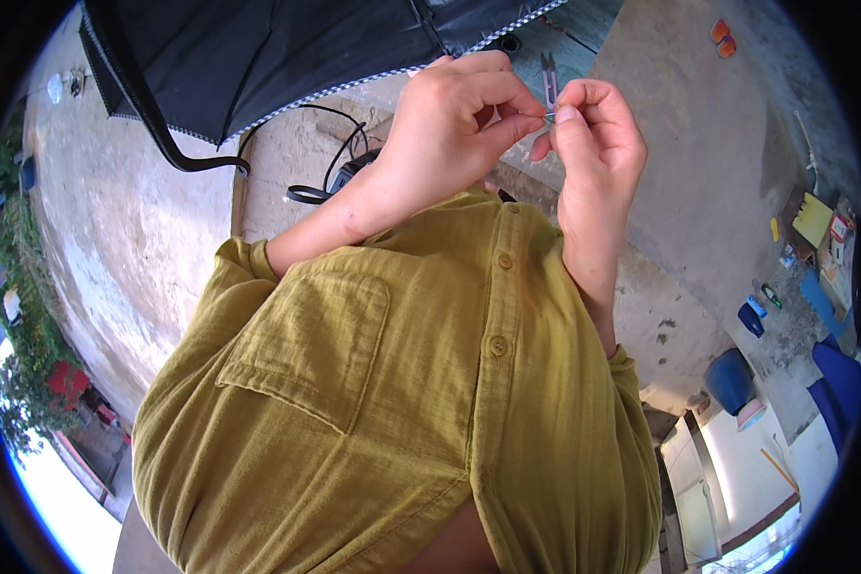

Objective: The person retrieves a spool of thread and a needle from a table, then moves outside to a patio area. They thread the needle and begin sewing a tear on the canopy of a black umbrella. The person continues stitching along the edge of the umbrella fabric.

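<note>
Close together in front of my chest, both hands are raised with their fingertips nearly meeting. My left hand is closed, thumb and forefinger pinched on something tiny that I cannot make out. My right hand is closed too, thumb pressed against the forefinger. Small grey thread snips stick out from its fingertips with their two points away from me; their lower end is hidden by the fingers. Just beyond my left hand spreads a black umbrella canopy with a checkered black-and-white edge.
A curved black bar runs along the canopy's left side. Black cable loops by a dark device partly behind my left wrist. At the right lie orange-lensed sunglasses, a blue bucket and a yellow sheet. Plants grow far left.
</note>
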A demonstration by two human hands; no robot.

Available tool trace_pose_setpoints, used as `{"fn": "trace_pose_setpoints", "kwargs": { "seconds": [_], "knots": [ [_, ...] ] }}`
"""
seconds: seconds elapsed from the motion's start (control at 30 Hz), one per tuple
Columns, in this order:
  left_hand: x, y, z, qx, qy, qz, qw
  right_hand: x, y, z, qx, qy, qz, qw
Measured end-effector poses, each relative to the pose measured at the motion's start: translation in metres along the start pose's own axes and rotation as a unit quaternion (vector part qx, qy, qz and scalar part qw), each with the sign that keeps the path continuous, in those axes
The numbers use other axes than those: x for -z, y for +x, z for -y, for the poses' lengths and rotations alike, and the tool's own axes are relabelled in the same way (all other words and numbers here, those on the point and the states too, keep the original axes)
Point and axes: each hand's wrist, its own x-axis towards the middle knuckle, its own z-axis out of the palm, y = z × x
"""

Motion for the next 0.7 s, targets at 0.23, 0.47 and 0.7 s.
{"fn": "trace_pose_setpoints", "kwargs": {
  "seconds": [0.23, 0.47, 0.7],
  "knots": [
    [0.009, 0.02, 0.004, -0.047, 0.003, -0.05, 0.998, 0.018, 0.016, -0.012, -0.027, 0.122, 0.013, 0.992],
    [0.021, 0.066, 0.0, -0.018, -0.089, -0.079, 0.993, 0.043, 0.061, -0.054, -0.003, 0.042, 0.056, 0.998],
    [0.002, 0.098, 0.02, -0.13, -0.128, -0.096, 0.979, 0.047, 0.11, -0.095, 0.023, 0.014, 0.074, 0.997]
  ]
}}
